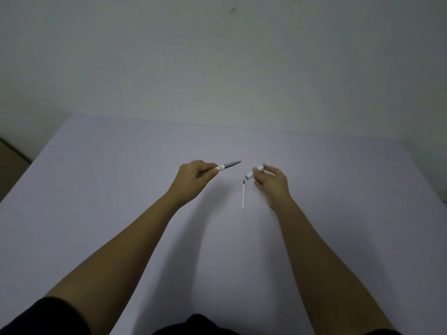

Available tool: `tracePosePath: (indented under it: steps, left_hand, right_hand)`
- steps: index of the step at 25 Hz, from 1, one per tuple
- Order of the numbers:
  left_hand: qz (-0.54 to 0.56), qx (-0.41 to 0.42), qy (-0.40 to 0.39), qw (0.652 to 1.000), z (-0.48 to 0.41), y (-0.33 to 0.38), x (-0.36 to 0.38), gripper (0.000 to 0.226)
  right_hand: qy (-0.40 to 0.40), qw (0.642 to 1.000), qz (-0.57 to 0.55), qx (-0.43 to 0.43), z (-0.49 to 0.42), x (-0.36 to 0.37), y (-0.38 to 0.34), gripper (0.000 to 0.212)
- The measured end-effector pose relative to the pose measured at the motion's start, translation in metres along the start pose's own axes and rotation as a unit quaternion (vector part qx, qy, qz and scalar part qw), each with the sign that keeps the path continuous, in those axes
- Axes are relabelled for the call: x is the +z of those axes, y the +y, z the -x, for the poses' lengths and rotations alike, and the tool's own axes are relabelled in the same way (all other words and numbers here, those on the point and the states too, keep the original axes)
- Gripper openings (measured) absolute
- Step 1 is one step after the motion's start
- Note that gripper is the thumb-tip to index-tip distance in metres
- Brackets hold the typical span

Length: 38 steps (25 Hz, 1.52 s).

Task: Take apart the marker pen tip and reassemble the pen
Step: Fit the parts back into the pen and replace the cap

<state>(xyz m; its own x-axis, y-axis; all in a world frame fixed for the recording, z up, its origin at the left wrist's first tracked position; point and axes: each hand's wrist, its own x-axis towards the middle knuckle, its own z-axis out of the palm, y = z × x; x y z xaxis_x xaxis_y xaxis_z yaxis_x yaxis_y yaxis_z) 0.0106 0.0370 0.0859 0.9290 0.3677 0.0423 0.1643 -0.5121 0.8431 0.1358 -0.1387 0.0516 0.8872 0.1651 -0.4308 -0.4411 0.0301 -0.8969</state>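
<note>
Head view: left hand point(193, 176) is closed around the pen point(225, 166), its grey pointed end aimed right, above the counter point(96, 177). Right hand point(272, 183) pinches a short white cap point(255, 171) in its fingertips. A thin white refill point(243, 194) lies on the counter between both hands.

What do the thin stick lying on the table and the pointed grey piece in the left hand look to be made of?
Stick: likely white plastic or fibre, matte, with a dark tip. Grey piece: tapered, dull sheen, plastic or metal; too small to tell.
</note>
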Motion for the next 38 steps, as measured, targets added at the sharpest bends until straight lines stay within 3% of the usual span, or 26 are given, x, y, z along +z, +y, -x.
tracePosePath:
  steps: [2,9,16,22,31,38]
  left_hand:
    - [-0.007,0.001,0.011,1.000,0.001,0.001,0.002,0.022]
    - [-0.037,0.012,0.022,0.999,0.001,0.003,0.001,0.022]
    - [-0.046,0.018,0.020,0.999,-0.001,0.007,0.005,0.022]
    - [-0.061,0.038,0.031,0.997,-0.002,0.009,0.004,0.022]
    - [-0.082,0.050,0.036,0.995,-0.001,0.010,0.007,0.023]
    - [-0.132,0.048,-0.033,0.990,0.000,0.002,0.016,0.022]
  right_hand:
    - [-0.033,0.998,-0.053,-0.031,0.006,0.005,-0.017,0.028]
    - [-0.082,0.992,-0.069,-0.061,0.019,0.010,-0.029,0.023]
    - [-0.108,0.991,-0.022,-0.070,0.027,0.019,-0.026,0.028]
    - [-0.107,0.989,0.006,-0.099,0.032,0.028,-0.022,0.007]
    - [-0.106,0.988,0.046,-0.103,0.031,0.031,-0.020,0.010]
    - [-0.113,0.978,0.126,-0.122,0.024,0.029,-0.021,0.008]
